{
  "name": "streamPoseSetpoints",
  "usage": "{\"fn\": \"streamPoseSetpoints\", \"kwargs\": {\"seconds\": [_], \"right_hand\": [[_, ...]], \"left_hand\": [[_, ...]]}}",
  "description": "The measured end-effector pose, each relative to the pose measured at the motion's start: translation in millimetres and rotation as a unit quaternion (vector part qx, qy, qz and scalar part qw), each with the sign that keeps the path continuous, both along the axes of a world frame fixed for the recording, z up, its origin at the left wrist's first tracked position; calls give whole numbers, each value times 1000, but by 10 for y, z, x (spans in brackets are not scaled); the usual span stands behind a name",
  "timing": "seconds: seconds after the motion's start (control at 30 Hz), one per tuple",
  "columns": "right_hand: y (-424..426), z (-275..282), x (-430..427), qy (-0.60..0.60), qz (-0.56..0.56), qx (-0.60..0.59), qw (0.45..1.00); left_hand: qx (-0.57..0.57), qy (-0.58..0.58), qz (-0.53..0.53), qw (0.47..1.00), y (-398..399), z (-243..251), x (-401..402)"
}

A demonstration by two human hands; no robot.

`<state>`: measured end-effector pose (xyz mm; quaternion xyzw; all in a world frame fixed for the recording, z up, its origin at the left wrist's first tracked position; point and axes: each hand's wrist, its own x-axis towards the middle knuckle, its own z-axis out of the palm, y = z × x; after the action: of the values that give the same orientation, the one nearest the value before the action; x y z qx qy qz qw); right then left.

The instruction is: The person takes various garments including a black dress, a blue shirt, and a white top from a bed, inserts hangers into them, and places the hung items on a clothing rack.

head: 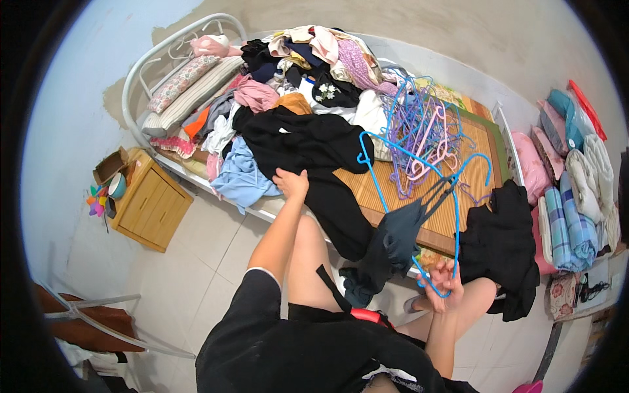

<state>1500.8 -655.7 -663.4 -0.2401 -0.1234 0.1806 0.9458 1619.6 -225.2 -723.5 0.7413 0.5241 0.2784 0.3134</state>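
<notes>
My right hand (444, 287) is closed around the lower end of a blue clothes hanger (457, 216). Thin straps of a dark grey camisole (393, 240) are caught near the hanger's hook, and the camisole droops over the bed edge beside my knees. My left hand (291, 184) lies with fingers apart against a black garment (304, 140) spread across the bed, its fingertips partly hidden by the hand itself. Just left of that hand is a light blue garment (245, 172).
Clothes are heaped (314, 64) along the wall side of the bed. Tangled hangers (417, 132) lie on the bamboo mat (363, 191). More black clothing (501, 245) hangs over the bed's right front edge. A wooden cabinet (152, 201) stands left, rolled bedding (572, 216) right.
</notes>
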Motion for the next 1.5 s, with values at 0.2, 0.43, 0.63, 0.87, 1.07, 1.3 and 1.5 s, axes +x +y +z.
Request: {"fn": "streamPoseSetpoints", "kwargs": {"seconds": [0.2, 0.43, 0.63, 0.87, 1.07, 1.3, 1.5], "right_hand": [[47, -7, -15, 43, -1, -6, 999], [-186, -15, 55, 24, -20, -30, 999], [-223, -22, 28, 9, 2, -64, 998], [-342, -74, -102, 14, 27, 5, 1000], [-572, -122, -169, -4, 8, 13, 1000], [-775, -161, -173, -46, 9, 56, 997], [-913, -269, -244, -61, 16, 40, 997]], "left_hand": [[-101, -216, -53, 970, 562, -541, 60], [-312, -55, -603, 732, -808, 395, -574], [122, -137, -415, 891, -641, 141, -423], [188, -22, -228, 955, -332, -219, 63], [-156, -15, -382, 911, -113, -60, 198], [-424, -349, -542, 636, -860, 1633, -137], [-444, -206, -525, 696, -1041, 1027, -79]]}}
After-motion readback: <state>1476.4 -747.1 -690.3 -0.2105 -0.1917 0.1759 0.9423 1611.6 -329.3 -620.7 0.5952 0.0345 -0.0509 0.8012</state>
